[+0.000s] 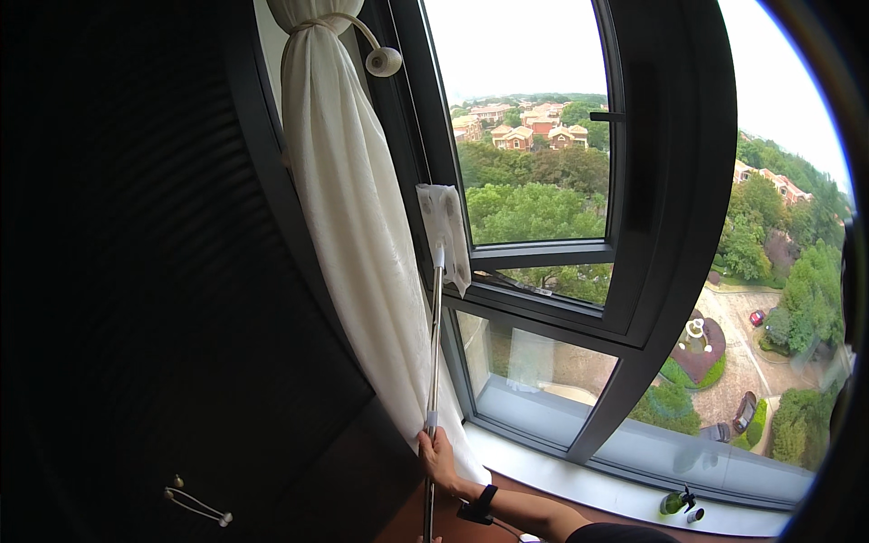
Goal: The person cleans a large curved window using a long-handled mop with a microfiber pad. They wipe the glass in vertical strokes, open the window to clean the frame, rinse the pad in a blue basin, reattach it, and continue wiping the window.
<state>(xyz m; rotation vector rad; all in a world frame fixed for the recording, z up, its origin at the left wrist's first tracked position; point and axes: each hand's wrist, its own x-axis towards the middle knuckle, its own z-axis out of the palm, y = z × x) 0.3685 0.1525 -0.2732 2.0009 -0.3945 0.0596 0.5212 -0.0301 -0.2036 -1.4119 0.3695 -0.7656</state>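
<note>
A flat mop with a long metal pole (436,353) reaches up from the lower edge. Its flat head (444,237), covered in a white cloth, is at the dark window frame (489,288), between the curtain and the open window panel. Fingers of my right hand (440,460) wrap round the pole just below its grey collar; a black band circles that wrist. Only a sliver of my left hand (436,540) shows at the bottom edge, its fingers closed round the lower pole.
A white curtain (348,208), gathered by a tieback (385,61), hangs close left of the pole. On the white sill (579,480) at lower right stand a green spray bottle (673,503) and a small container (695,516). Another tieback (199,507) lies against the dark area at lower left.
</note>
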